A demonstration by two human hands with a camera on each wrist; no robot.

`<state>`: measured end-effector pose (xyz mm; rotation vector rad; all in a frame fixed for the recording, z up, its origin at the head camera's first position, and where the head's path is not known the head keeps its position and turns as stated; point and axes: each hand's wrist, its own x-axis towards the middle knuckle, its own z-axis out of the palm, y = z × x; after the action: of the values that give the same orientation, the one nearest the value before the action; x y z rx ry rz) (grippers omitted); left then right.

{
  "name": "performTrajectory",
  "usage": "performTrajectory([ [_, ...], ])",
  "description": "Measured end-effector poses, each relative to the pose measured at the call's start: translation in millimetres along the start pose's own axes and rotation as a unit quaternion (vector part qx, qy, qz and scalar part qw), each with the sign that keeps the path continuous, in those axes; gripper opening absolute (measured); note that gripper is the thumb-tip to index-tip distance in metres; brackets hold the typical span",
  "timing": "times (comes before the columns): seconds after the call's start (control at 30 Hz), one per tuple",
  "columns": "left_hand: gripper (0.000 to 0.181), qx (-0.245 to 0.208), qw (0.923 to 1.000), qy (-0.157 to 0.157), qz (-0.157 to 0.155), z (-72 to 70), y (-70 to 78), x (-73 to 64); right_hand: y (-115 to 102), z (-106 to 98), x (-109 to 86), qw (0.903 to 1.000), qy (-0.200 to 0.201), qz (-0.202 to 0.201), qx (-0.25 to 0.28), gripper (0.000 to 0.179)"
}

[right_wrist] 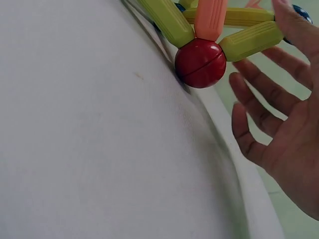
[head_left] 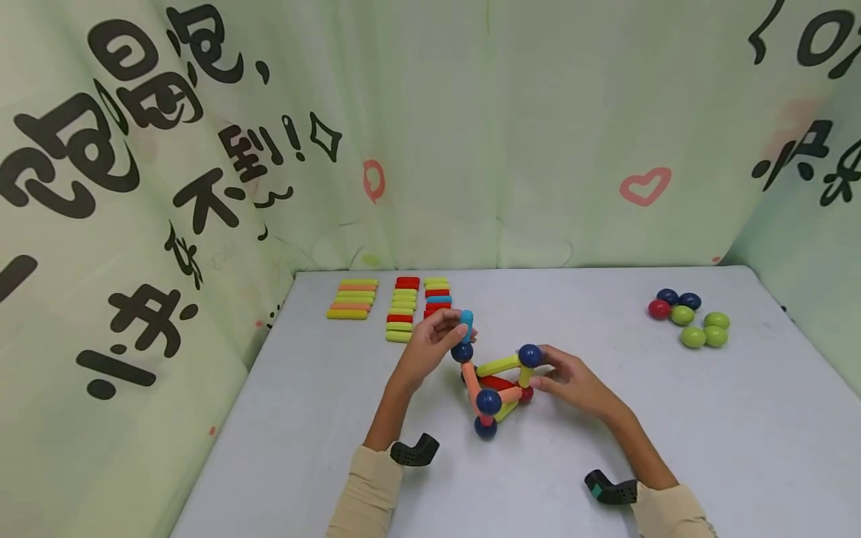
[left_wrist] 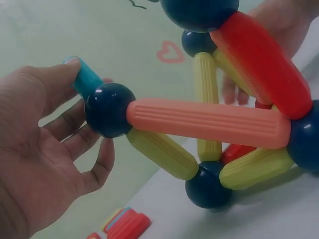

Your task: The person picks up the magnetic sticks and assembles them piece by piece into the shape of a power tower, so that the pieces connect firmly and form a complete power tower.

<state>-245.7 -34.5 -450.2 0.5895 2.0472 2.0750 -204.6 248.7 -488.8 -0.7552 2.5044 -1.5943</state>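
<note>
A frame of magnetic rods and balls stands on the table, built from yellow-green, orange and red rods. My left hand [head_left: 430,347] pinches a blue rod [head_left: 467,324] between thumb and fingers. That rod stands upright on a dark blue ball [left_wrist: 110,110] at the frame's upper left corner, joined to an orange rod [left_wrist: 209,122]. At the upper right corner, my right hand [head_left: 572,379] holds another dark blue ball [head_left: 530,355], its thumb by the yellow-green rod [right_wrist: 253,41] below. A red ball [right_wrist: 200,63] forms a lower corner. The right fingertips are partly hidden.
Rows of spare rods [head_left: 352,300] in yellow-green, orange, red and blue lie at the table's back left. Loose balls [head_left: 716,336], dark blue, red and green, sit at the back right. A printed curtain [head_left: 558,134] hangs behind the white table [head_left: 296,448].
</note>
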Motion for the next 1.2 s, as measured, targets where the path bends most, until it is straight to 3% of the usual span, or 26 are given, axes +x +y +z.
performTrajectory([
  [0.2, 0.035, 0.033, 0.9987, -0.035, -0.015, 10.2, -6.8, 0.6, -1, 1, -2.0, 0.9962, 0.058, -0.034, 0.055, 0.035],
  [0.37, 0.034, 0.088, 0.993, -0.079, 0.005, 22.6, -11.7, 0.4, -2, 5, -2.4, 0.9948, 0.078, -0.03, 0.058, 0.033],
  [0.63, 0.028, 0.161, 0.9836, -0.079, 0.02, 30.9, -13.1, 0.2, -1, 8, -1.1, 0.9923, 0.086, -0.05, 0.074, 0.033],
  [0.87, 0.025, 0.147, 0.9867, -0.068, -0.015, 32.0, -12.7, 1.1, -4, 10, 1.6, 0.9938, 0.071, -0.044, 0.074, 0.034],
  [0.97, 0.029, 0.124, 0.99, -0.067, -0.007, 27.3, -12.9, 2.4, -3, 9, 2.1, 0.9981, 0.04, -0.018, 0.042, 0.035],
  [1.1, 0.045, 0.105, 0.9942, -0.023, 0.004, 15.8, -14.5, 3.9, 1, 9, 2.0, 0.9982, -0.023, 0.02, -0.052, 0.036],
  [1.17, 0.046, 0.133, 0.9908, 0.025, 0.002, 7.1, -16.4, 4.0, 2, 11, 2.3, 0.9941, -0.047, 0.025, -0.094, 0.038],
  [1.2, 0.043, 0.161, 0.9855, 0.054, -0.005, 2.0, -18.0, 3.6, 2, 12, 2.5, 0.9926, -0.053, 0.028, -0.105, 0.04],
])
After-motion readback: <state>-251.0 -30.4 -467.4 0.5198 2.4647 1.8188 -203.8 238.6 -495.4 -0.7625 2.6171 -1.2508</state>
